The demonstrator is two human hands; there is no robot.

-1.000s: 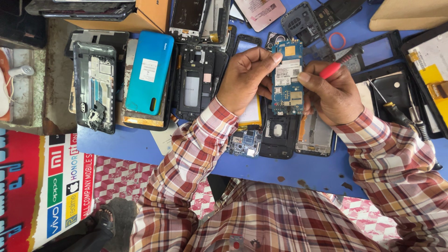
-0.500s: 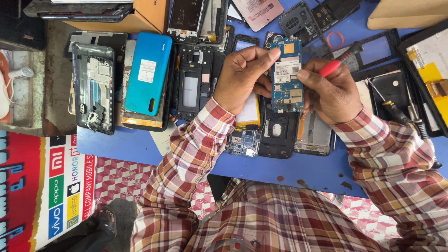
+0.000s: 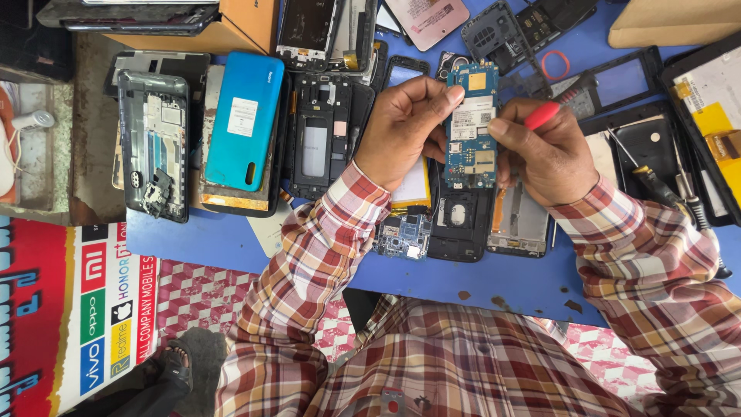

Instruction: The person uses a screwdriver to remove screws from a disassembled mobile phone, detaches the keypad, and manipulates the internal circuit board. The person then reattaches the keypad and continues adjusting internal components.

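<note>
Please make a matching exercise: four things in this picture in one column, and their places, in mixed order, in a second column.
1. circuit board
2. red-handled tool
3. turquoise phone cover
4. cardboard box

A. top of the picture, behind the phone cover
B. in the right hand
C. left of the left hand, on a pile of phone parts
D. held up between both hands

Pairs: 1-D, 2-B, 3-C, 4-A

Single head-worn view, looking steeply down from above the wearer's own chest onto a blue workbench. Close range: left hand and right hand near frame centre, plaid sleeves filling the lower half. Bench's far edge toward the top, checkered floor and a colourful signboard at lower left. No second view for overlap.
</note>
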